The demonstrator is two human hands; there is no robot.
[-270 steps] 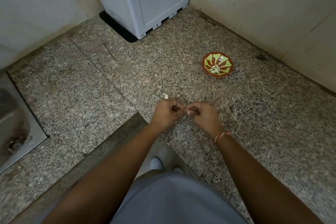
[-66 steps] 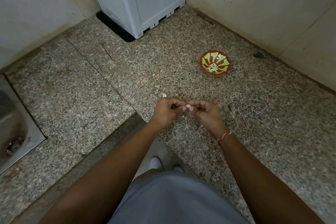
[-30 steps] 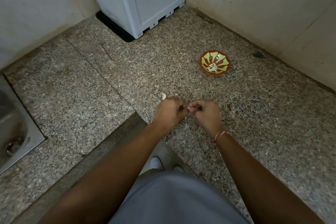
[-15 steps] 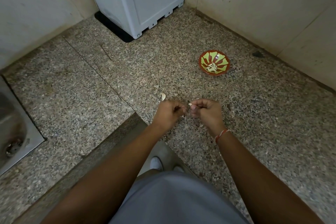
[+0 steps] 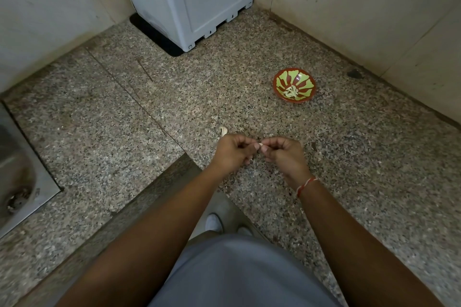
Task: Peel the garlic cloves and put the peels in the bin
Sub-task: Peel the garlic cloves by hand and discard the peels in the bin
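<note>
Granite counter (image 5: 124, 132): bowl (image 5: 279, 82) of peeled garlic (image 5: 291, 91); left hand (image 5: 233, 152) and right hand (image 5: 284, 154) together, both pinching one garlic clove (image 5: 260, 145); loose peel (image 5: 223, 130) beside.

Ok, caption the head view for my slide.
Both hands pinch a garlic clove above the granite counter.

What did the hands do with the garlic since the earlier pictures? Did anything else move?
Hardly anything moved. The left hand and right hand stayed close together over the speckled granite counter, parting slightly and closing again while pinching the small pale garlic clove. Nothing was let go. The red-and-green patterned bowl and the loose pale garlic piece stayed put.
</note>
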